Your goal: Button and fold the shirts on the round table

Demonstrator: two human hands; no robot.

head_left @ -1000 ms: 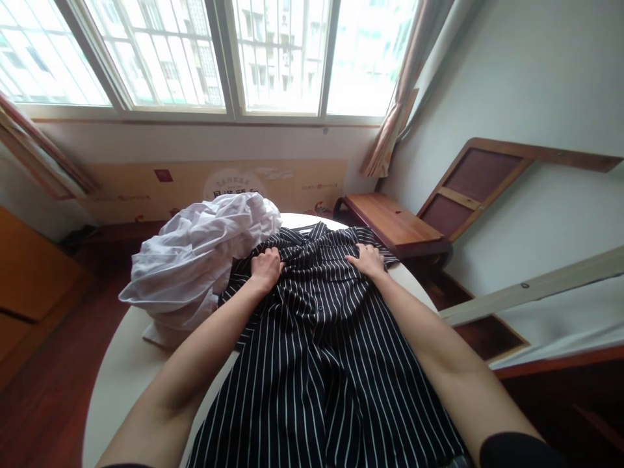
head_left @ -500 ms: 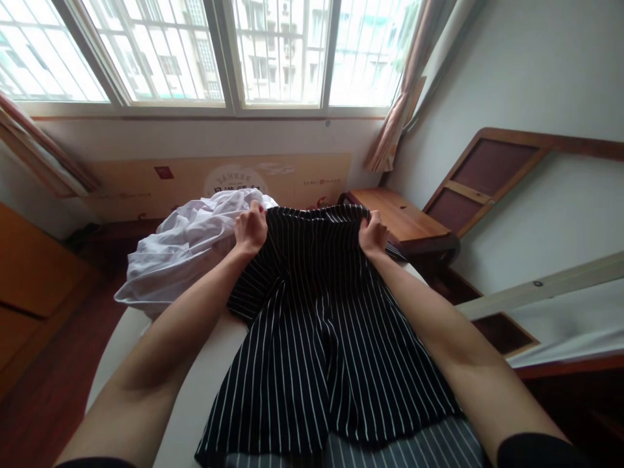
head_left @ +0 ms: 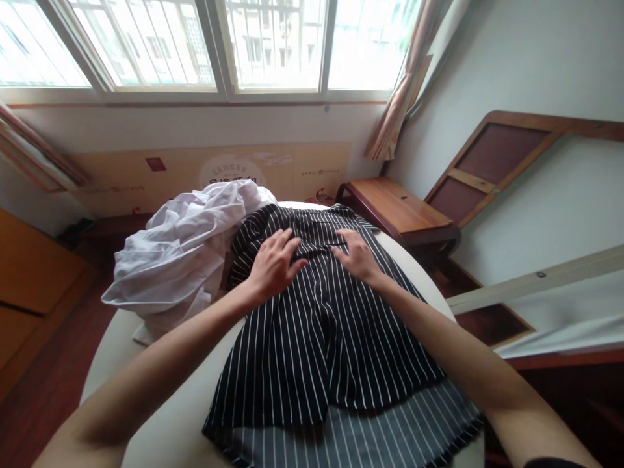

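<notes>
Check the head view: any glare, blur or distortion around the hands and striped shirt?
Head view: windows blown out near white; wide-angle stretch toward the edges; left hand and right hand sharp, lying open on the striped shirt; soft daylight, only faint shadows under the hands.

Head-worn — looking down, close over table point(head_left: 160, 416).

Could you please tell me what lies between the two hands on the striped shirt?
In the head view, only black striped shirt fabric lies between the left hand and the right hand; nothing else.
</notes>
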